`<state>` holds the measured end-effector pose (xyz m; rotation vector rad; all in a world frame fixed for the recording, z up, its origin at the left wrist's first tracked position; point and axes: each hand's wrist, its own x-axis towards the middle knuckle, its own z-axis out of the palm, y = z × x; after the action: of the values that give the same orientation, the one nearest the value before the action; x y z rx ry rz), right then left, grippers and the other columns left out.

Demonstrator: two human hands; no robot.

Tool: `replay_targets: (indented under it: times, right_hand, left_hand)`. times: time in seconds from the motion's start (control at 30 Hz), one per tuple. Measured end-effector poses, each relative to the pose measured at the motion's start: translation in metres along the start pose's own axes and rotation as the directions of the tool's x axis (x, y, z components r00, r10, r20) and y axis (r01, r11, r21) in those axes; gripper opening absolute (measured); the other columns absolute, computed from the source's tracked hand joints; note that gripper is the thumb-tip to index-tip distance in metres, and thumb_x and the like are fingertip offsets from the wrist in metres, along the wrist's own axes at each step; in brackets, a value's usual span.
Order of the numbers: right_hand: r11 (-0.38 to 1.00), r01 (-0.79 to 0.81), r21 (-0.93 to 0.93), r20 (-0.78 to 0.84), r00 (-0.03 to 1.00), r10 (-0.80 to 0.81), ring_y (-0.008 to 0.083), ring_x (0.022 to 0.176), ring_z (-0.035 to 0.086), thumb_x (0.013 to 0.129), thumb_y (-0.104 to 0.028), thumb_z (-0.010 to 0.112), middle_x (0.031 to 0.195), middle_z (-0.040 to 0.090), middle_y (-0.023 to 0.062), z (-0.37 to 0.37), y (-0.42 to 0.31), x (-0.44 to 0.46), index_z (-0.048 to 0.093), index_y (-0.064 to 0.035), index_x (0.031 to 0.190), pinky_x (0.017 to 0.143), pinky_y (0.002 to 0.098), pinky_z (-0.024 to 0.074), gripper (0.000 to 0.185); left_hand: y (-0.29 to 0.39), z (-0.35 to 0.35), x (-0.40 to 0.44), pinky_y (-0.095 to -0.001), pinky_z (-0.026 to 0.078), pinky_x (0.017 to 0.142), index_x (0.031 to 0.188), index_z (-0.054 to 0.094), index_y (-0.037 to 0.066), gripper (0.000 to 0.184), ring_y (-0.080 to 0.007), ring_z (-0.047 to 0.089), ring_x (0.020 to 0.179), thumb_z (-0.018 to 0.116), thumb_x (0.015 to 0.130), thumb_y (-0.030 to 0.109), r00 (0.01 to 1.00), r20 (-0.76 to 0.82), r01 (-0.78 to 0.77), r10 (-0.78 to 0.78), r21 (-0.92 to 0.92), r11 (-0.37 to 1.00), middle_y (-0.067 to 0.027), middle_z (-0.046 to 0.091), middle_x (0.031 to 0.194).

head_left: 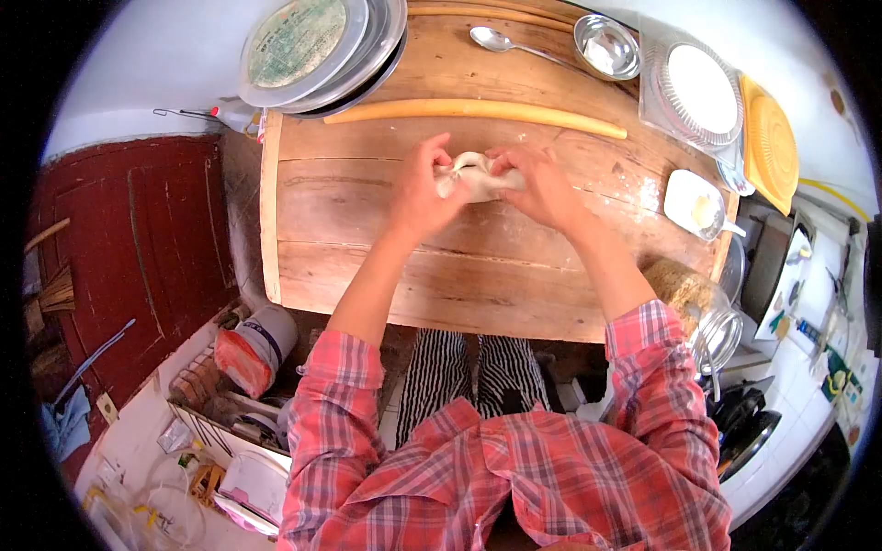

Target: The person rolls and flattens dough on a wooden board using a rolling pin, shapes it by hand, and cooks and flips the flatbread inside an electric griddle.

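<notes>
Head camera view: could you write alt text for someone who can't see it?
A person's left hand and right hand pinch pale dough over a wooden table. Beyond the dough lie a long wooden rod, a spoon and a shiny bowl.

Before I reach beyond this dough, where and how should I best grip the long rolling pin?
Probably grip the rolling pin around its middle, from the near side: it lies crosswise beyond the dough, its slender middle uncovered.

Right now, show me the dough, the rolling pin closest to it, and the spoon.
Dough (480, 187): head view, on its exposed middle.
Rolling pin (478, 110): head view, midway along its length.
Spoon (495, 39): head view, on its bowl.
</notes>
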<state>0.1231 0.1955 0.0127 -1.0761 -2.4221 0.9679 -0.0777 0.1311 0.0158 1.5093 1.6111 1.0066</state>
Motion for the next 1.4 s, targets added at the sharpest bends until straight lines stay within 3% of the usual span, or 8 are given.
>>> replay_targets:
  times: [0.47, 0.57, 0.63, 0.67, 0.77, 1.07, 1.27, 1.4]
  right_hand:
    - [1.000, -0.023, 0.016, -0.079, 0.997, 0.024, 0.0278, 0.093, 0.057, 0.067, -0.009, 0.078, 0.092, 0.062, 0.0083, 0.004, -0.013, -0.009, 0.072, -0.0091, 0.100, 0.084, 0.0393, 0.0453, 0.034]
    - [0.961, -0.119, 0.250, -0.131, 0.979, 0.155, 0.0280, 0.096, 0.058, 0.068, -0.015, 0.081, 0.102, 0.062, 0.0107, -0.011, -0.026, -0.015, 0.064, -0.0096, 0.117, 0.088, 0.0385, 0.0459, 0.052]
    - [0.988, -0.103, 0.115, -0.128, 0.985, 0.118, 0.0279, 0.097, 0.057, 0.068, -0.018, 0.082, 0.104, 0.061, 0.0111, -0.017, 0.002, -0.023, 0.060, -0.0094, 0.123, 0.089, 0.0376, 0.0458, 0.060]
    - [0.997, -0.081, -0.016, -0.119, 0.990, 0.079, 0.0278, 0.097, 0.057, 0.068, -0.022, 0.083, 0.105, 0.060, 0.0115, -0.015, 0.015, -0.030, 0.055, -0.0092, 0.129, 0.091, 0.0367, 0.0457, 0.068]
    - [0.971, -0.170, 0.165, -0.054, 0.982, 0.181, 0.0307, 0.111, 0.052, 0.069, -0.028, 0.081, 0.110, 0.059, 0.0127, -0.010, 0.023, -0.029, 0.063, -0.0101, 0.118, 0.091, 0.0393, 0.0435, 0.054]
    - [0.971, -0.134, 0.199, -0.246, 0.952, 0.182, 0.0254, 0.067, 0.060, 0.077, -0.016, 0.076, 0.079, 0.060, 0.0090, -0.024, -0.013, -0.048, 0.072, -0.0061, 0.094, 0.061, 0.0342, 0.0490, 0.020]
    - [0.902, -0.344, 0.260, -0.086, 0.923, 0.376, 0.0269, 0.080, 0.062, 0.072, -0.024, 0.080, 0.088, 0.063, 0.0109, -0.019, 0.000, -0.058, 0.063, -0.0077, 0.116, 0.073, 0.0361, 0.0505, 0.051]
    - [0.988, -0.135, 0.076, -0.021, 0.990, 0.137, 0.0264, 0.088, 0.060, 0.071, -0.021, 0.081, 0.093, 0.063, 0.0082, -0.017, 0.008, -0.077, 0.055, -0.0070, 0.127, 0.085, 0.0312, 0.0496, 0.063]
  left_hand:
    - [-0.012, 0.013, -0.016, -0.0342, 0.048, 0.075, 0.101, 0.070, 0.009, 0.025, -0.0239, 0.055, 0.086, 0.074, 0.076, 0.006, 0.952, 0.013, -0.279, 0.304, 0.434, 0.857, -0.0072, 0.055, 0.091]
    - [-0.019, 0.003, -0.012, -0.0351, 0.051, 0.081, 0.108, 0.067, 0.009, 0.036, -0.0244, 0.055, 0.096, 0.077, 0.074, 0.010, 0.988, 0.106, -0.131, 0.117, 0.143, 0.981, -0.0087, 0.056, 0.100]
    - [0.006, -0.010, -0.009, -0.0381, 0.050, 0.080, 0.109, 0.064, 0.008, 0.050, -0.0274, 0.051, 0.108, 0.083, 0.066, 0.023, 0.978, -0.205, -0.001, -0.033, -0.164, 0.986, -0.0100, 0.055, 0.113]
    - [-0.020, -0.016, -0.009, -0.0431, 0.048, 0.089, 0.116, 0.060, 0.003, 0.067, -0.0289, 0.045, 0.120, 0.086, 0.061, 0.031, 0.991, -0.078, -0.098, 0.111, 0.158, 0.983, -0.0141, 0.050, 0.128]
    - [-0.041, -0.019, -0.016, -0.0444, 0.045, 0.093, 0.116, 0.060, 0.002, 0.065, -0.0318, 0.048, 0.117, 0.085, 0.063, 0.030, 0.960, 0.155, -0.276, 0.233, 0.400, 0.874, -0.0154, 0.051, 0.129]
    - [0.006, -0.026, -0.037, -0.0408, 0.047, 0.076, 0.109, 0.065, 0.004, 0.039, -0.0292, 0.056, 0.089, 0.075, 0.075, 0.020, 0.991, 0.072, -0.128, 0.110, 0.330, 0.935, -0.0080, 0.060, 0.092]
    - [-0.008, -0.023, -0.039, -0.0404, 0.047, 0.087, 0.121, 0.059, 0.005, 0.057, -0.0326, 0.056, 0.103, 0.080, 0.071, 0.020, 0.980, 0.201, -0.075, 0.000, 0.363, 0.929, -0.0125, 0.061, 0.109]
    - [-0.021, -0.028, -0.052, -0.0401, 0.044, 0.095, 0.127, 0.054, 0.005, 0.067, -0.0303, 0.056, 0.107, 0.082, 0.067, 0.019, 0.984, 0.105, 0.124, -0.142, 0.162, 0.979, -0.0170, 0.056, 0.120]
